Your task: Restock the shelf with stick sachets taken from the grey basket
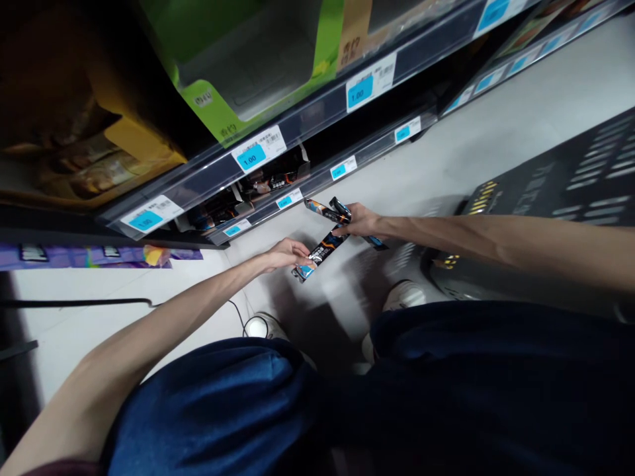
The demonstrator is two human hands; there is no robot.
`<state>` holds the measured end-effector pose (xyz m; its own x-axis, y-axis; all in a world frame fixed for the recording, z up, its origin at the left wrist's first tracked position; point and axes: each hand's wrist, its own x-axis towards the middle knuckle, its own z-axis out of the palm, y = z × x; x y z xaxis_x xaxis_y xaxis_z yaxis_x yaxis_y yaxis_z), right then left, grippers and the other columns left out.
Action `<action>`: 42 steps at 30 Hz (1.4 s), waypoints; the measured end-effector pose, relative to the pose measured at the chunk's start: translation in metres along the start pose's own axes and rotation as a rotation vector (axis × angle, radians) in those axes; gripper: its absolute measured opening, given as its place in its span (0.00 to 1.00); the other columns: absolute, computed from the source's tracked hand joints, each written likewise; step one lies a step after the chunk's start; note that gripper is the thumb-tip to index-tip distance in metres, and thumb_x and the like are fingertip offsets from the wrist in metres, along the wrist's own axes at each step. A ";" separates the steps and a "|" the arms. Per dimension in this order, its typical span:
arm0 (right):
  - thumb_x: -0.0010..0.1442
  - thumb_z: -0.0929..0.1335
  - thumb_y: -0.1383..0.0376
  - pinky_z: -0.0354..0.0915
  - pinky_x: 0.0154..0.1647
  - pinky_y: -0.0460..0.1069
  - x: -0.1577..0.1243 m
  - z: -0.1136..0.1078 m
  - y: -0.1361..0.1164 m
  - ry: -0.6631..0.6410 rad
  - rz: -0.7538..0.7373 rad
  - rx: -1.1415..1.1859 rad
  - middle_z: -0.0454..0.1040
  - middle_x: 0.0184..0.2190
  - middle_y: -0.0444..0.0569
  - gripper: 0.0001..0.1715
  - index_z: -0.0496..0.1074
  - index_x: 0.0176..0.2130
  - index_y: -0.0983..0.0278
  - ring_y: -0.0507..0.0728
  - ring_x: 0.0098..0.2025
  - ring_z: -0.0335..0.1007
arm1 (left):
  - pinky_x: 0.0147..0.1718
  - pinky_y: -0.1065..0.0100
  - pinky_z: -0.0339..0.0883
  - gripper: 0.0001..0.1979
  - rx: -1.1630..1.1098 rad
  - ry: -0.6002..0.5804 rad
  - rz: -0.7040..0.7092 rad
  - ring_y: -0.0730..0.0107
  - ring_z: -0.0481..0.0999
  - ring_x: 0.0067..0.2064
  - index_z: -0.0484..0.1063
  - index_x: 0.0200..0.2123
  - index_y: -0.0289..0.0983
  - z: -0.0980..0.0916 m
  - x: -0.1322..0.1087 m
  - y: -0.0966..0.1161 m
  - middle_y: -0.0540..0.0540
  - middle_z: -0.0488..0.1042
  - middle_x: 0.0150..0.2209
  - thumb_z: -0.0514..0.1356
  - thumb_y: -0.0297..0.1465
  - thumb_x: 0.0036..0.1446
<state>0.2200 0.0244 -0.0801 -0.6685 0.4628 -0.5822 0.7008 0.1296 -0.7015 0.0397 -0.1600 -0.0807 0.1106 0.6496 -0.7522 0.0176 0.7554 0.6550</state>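
Several slim black snack packets with orange and blue print are between my hands, above the floor. My right hand (357, 219) is closed around a bunch of them, which fan out at different angles. One long snack packet (327, 246) reaches from my right hand toward the lower left. My left hand (289, 254) pinches the lower end of that same packet, near its blue patch. Another snack packet (320, 210) sticks out to the upper left of my right hand. More dark packets (278, 182) lie in an open box on the lowest shelf, partly in shadow.
Shelf edges with price tags (260, 151) run diagonally above my hands. A green display box (213, 109) and a yellow box (143, 149) stand on the upper shelf. At right is a dark grey crate (540, 192). Purple packages (99, 256) hang at left. My shoes rest on the pale floor.
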 end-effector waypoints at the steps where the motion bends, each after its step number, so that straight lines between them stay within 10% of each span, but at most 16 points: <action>1: 0.44 0.78 0.64 0.57 0.24 0.43 0.001 -0.001 0.000 0.009 -0.019 -0.020 0.63 0.23 0.38 0.19 0.67 0.32 0.65 0.48 0.26 0.59 | 0.28 0.72 0.66 0.22 -0.025 -0.013 -0.023 0.71 0.76 0.33 0.76 0.36 0.32 0.002 -0.001 0.002 0.43 0.80 0.34 0.76 0.36 0.37; 13: 0.46 0.78 0.66 0.61 0.20 0.44 -0.002 -0.006 -0.011 -0.112 -0.065 0.142 0.74 0.27 0.43 0.18 0.66 0.30 0.64 0.48 0.23 0.62 | 0.36 0.61 0.76 0.21 -0.177 -0.022 -0.078 0.72 0.74 0.31 0.73 0.30 0.34 0.059 -0.011 -0.004 0.53 0.71 0.26 0.77 0.33 0.34; 26: 0.45 0.77 0.67 0.58 0.21 0.44 -0.006 -0.004 -0.017 -0.108 -0.069 0.077 0.68 0.23 0.42 0.17 0.66 0.26 0.64 0.48 0.24 0.60 | 0.29 0.71 0.60 0.17 0.241 -0.071 0.127 0.73 0.68 0.28 0.74 0.34 0.36 0.043 -0.007 -0.007 0.54 0.69 0.24 0.70 0.37 0.43; 36: 0.47 0.77 0.59 0.61 0.22 0.46 -0.013 0.002 -0.034 0.070 -0.003 0.292 0.68 0.27 0.44 0.20 0.66 0.30 0.64 0.49 0.25 0.59 | 0.36 0.64 0.64 0.32 0.553 0.282 0.189 0.60 0.73 0.39 0.60 0.49 0.39 0.041 -0.013 0.020 0.46 0.72 0.38 0.66 0.49 0.46; 42: 0.49 0.76 0.48 0.57 0.21 0.46 -0.017 0.010 -0.044 0.090 -0.011 0.472 0.63 0.21 0.41 0.26 0.64 0.31 0.63 0.49 0.22 0.56 | 0.32 0.63 0.61 0.23 0.671 0.414 0.223 0.59 0.72 0.34 0.55 0.50 0.39 0.030 -0.016 0.029 0.45 0.70 0.35 0.59 0.30 0.52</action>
<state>0.1976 0.0022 -0.0431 -0.6366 0.5403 -0.5503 0.4903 -0.2673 -0.8296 0.0684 -0.1508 -0.0473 -0.1915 0.8566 -0.4791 0.6440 0.4780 0.5973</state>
